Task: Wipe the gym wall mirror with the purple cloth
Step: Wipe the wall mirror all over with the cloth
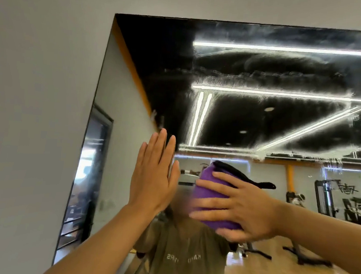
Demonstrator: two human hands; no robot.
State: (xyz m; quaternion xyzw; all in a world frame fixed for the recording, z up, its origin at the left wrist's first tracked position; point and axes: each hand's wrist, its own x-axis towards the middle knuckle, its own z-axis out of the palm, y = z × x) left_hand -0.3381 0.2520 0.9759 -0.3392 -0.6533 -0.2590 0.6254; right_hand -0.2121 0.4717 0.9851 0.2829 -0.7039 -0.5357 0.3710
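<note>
On the grey wall, one gym wall mirror is mounted, its upper glass streaked with smears. Against it, near its left side, one purple cloth is pressed by the right hand, whose spread fingers curl over the folded pad. The left hand is laid flat, fingers straight and together. Overlapping strokes with even pressure, carried up into the streaks, would probably serve best. Two hands are counted.
</note>
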